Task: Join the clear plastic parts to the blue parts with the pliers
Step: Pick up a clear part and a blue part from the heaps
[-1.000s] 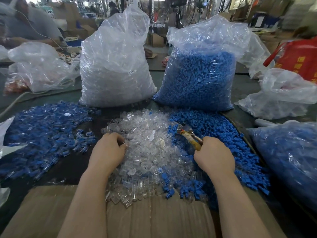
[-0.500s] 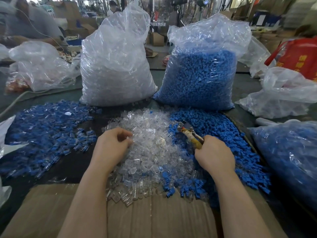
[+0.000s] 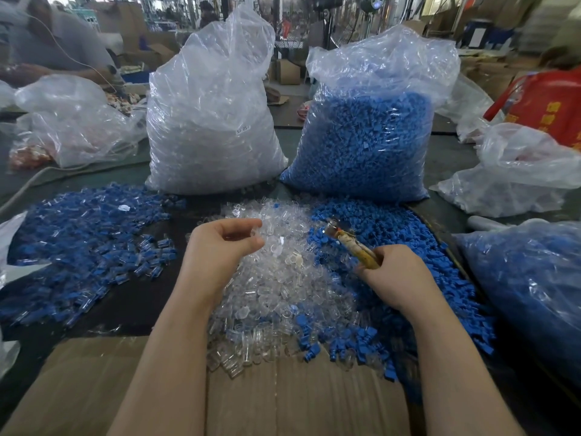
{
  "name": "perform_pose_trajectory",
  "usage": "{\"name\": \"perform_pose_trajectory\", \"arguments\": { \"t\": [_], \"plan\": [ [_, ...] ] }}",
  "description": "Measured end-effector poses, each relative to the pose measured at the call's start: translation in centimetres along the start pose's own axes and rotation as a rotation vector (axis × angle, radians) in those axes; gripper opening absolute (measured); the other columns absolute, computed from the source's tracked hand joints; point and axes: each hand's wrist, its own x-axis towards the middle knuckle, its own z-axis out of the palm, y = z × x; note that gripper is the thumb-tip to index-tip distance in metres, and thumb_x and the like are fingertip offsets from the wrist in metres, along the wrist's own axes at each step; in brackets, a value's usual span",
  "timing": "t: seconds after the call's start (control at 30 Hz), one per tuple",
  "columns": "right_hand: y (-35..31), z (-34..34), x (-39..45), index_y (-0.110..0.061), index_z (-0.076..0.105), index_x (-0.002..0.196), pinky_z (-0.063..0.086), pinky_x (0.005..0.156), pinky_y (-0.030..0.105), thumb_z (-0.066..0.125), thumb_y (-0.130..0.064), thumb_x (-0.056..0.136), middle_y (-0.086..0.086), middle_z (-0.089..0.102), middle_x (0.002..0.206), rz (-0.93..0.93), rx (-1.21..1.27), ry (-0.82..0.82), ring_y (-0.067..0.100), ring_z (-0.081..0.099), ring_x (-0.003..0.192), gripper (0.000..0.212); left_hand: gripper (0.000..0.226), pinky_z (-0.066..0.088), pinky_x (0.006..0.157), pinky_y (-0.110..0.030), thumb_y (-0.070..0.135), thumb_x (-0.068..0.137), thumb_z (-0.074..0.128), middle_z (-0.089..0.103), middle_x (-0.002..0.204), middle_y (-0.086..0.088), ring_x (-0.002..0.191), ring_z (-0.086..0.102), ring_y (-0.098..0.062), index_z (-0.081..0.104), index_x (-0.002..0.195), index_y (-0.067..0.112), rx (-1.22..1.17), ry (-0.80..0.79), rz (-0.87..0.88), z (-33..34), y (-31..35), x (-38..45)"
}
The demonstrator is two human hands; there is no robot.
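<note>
Far left on the dark surface (image 3: 147, 297): spread pile of joined blue-and-clear pieces (image 3: 81, 247). Behind it a crumpled clear bag (image 3: 72, 121) with reddish bits at its bottom. Near edge: flat cardboard sheet (image 3: 283, 401) under both forearms.

Left hand (image 3: 220, 250) raised just over the clear plastic parts (image 3: 283, 278), fingers curled in, thumb and fingertips pinching what looks like one small clear part; too see-through to be sure. Behind it an upright bag of clear parts (image 3: 213, 127) with a small white label.

Centre: clear plastic parts heaped loose, spilling onto the cardboard, a few blue ones mixed in at the near side.

Right of that: loose blue parts (image 3: 393, 234) in a long heap touching the clear heap. Right hand (image 3: 399, 278) wrapped round the yellowish handles of the pliers (image 3: 349, 240); pliers point up-left, metal tip over the seam between clear and blue heaps. Whether the tip holds anything, cannot tell.

Behind: upright bag of blue parts (image 3: 367, 146), beside the clear bag. Far right: another bag of blue parts (image 3: 534, 294) lying at the surface edge, a limp clear bag (image 3: 515, 180) behind it, red bag (image 3: 547, 108) further back.
</note>
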Motion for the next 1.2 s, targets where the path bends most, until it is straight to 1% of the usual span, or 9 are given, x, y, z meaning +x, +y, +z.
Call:
{"name": "perform_pose_trajectory", "arguments": {
  "t": [0.13,0.4,0.53,0.6,0.7,0.83,0.93,1.03,1.2],
  "plan": [
    [-0.6,0.0,-0.3,-0.022,0.060,0.075,0.040,0.051,0.027,0.068,-0.036,0.083,0.002,0.062,0.067,-0.027,-0.107,-0.061,0.021,0.061,0.061,0.018,0.022,0.054,0.077,-0.023,0.008,0.079,0.079,0.077,0.084,0.006,0.079,0.069,-0.006,0.077,0.089,0.028,-0.061,0.023,-0.027,0.1,0.0,-0.1],
    [-1.8,0.6,-0.9,-0.021,0.055,0.080,0.039,0.049,0.026,0.066,-0.029,0.084,0.000,0.058,0.072,0.018,-0.288,-0.013,0.018,0.057,0.062,0.015,0.014,0.050,0.068,-0.014,0.015,0.080,0.078,0.076,0.083,0.014,0.073,0.068,0.004,0.075,0.088,0.027,-0.129,0.037,-0.039,0.6,0.3,-0.1],
    [-1.8,0.7,-1.0,-0.021,0.052,0.078,0.039,0.050,0.027,0.065,-0.031,0.086,0.000,0.057,0.072,0.018,-0.277,0.004,0.018,0.055,0.063,0.018,0.013,0.053,0.080,-0.024,0.013,0.084,0.075,0.077,0.087,0.007,0.085,0.072,-0.008,0.075,0.093,0.022,-0.157,0.025,-0.054,1.0,0.4,-0.3],
    [-1.7,0.7,-0.9,-0.021,0.054,0.081,0.043,0.053,0.029,0.065,-0.037,0.088,0.000,0.058,0.074,0.011,-0.238,0.015,0.019,0.057,0.065,0.020,0.011,0.054,0.077,-0.025,0.014,0.086,0.074,0.077,0.087,0.002,0.085,0.073,-0.012,0.075,0.096,0.019,-0.187,0.012,-0.059,1.3,0.5,-0.3],
    [-1.7,0.7,-0.7,-0.022,0.057,0.088,0.047,0.059,0.032,0.065,-0.043,0.088,0.000,0.060,0.076,-0.015,-0.047,0.075,0.022,0.059,0.069,0.022,0.010,0.053,0.069,-0.021,0.021,0.087,0.073,0.077,0.082,0.002,0.074,0.070,-0.007,0.075,0.094,0.015,-0.212,0.025,-0.076,2.0,0.7,-0.5],
    [-2.0,0.6,-0.9,-0.024,0.061,0.086,0.049,0.061,0.036,0.070,-0.033,0.086,0.001,0.063,0.075,-0.098,0.392,0.123,0.020,0.058,0.068,0.012,0.009,0.053,0.061,-0.014,0.025,0.086,0.074,0.074,0.070,0.005,0.063,0.066,-0.003,0.076,0.084,0.017,-0.207,0.046,-0.068,3.1,1.0,-0.8],
    [-2.6,0.6,-1.3,-0.024,0.063,0.081,0.045,0.058,0.029,0.074,-0.024,0.085,-0.003,0.061,0.071,-0.125,0.640,0.097,0.013,0.053,0.063,0.011,0.010,0.052,0.060,-0.012,0.020,0.085,0.075,0.074,0.070,0.004,0.061,0.066,-0.002,0.075,0.093,0.015,-0.195,0.010,-0.050,4.1,1.3,-1.4],
    [-3.5,0.7,-1.7,-0.023,0.065,0.080,0.045,0.054,0.013,0.076,-0.018,0.084,-0.008,0.061,0.067,-0.177,0.792,0.075,0.002,0.054,0.060,0.012,0.015,0.051,0.059,-0.011,0.013,0.085,0.076,0.074,0.071,0.001,0.060,0.065,-0.003,0.074,0.099,0.015,-0.197,-0.008,-0.022,5.1,1.6,-1.9],
    [-4.3,1.1,-2.1,-0.023,0.071,0.093,0.046,0.063,0.004,0.071,-0.011,0.088,-0.011,0.073,0.083,-0.246,0.975,-0.007,-0.003,0.067,0.077,0.013,0.014,0.050,0.057,-0.014,0.011,0.083,0.077,0.073,0.075,-0.006,0.060,0.067,-0.004,0.069,0.094,0.014,-0.164,-0.031,-0.029,6.6,1.9,-2.5]
  ]
}}
